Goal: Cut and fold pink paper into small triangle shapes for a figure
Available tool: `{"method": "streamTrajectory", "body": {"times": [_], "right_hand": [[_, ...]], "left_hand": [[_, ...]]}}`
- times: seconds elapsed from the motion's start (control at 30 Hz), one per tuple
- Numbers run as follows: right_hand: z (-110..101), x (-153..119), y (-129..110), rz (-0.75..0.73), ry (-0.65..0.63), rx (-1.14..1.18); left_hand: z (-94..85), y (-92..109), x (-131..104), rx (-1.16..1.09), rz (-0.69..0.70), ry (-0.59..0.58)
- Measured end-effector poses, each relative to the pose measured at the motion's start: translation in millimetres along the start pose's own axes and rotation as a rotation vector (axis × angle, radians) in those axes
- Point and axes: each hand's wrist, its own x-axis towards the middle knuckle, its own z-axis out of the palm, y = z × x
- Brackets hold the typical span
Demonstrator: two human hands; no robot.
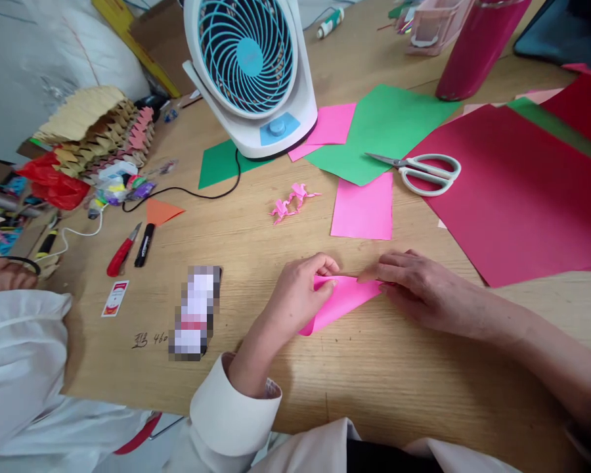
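Pink paper (345,305), partly folded over, is positioned at the near side of the desk (246,249), between both hands. The left hand (303,289) clamps its left portion between thumb and fingers. The right hand (418,289) pinches its right end. A square sheet (362,210) lies just beyond, with two small figures (299,192) to its left. Scissors (404,164) rest across the green sheet (379,135) and the red sheet (526,197).

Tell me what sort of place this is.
Probably a papercraft workspace: there is a partly folded pink sheet, small pink figures lie beyond it, and scissors rest on coloured paper.
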Motion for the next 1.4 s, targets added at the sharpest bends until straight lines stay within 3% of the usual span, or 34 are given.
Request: {"method": "streamTrajectory", "body": {"times": [0.23, 0.4, 0.6, 0.77, 0.93, 1.13, 1.4], "right_hand": [[4.6, -0.1, -3.3, 0.015, -0.051, -0.169], [6.6, -1.3, -3.3, 0.039, -0.048, -0.189], [6.3, -2.9, -12.4, 0.048, -0.037, -0.191], [3.7, -1.9, -19.7, 0.033, -0.036, -0.094], [-0.4, -15.0, -3.3, 0.021, 0.032, 0.045], [-2.0, -46.9, 9.8, 0.076, 0.2, -0.049], [15.7, -60.1, 3.3, -0.114, 0.088, -0.329]], "left_hand": [[7.2, 0.0, -1.0, 0.243, 0.018, 0.008], [7.3, 5.2, -2.9, 0.426, 0.045, 0.078], [4.7, 11.6, -2.3, 0.353, 0.163, -0.152], [7.2, 24.9, -19.3, 0.453, 0.166, -0.224], [22.1, 38.9, -38.9, 0.704, 0.222, -0.231], [36.9, 42.1, -46.2, 0.878, 0.188, -0.192], [47.3, 41.6, -50.5, 0.898, 0.124, -0.143]]}}
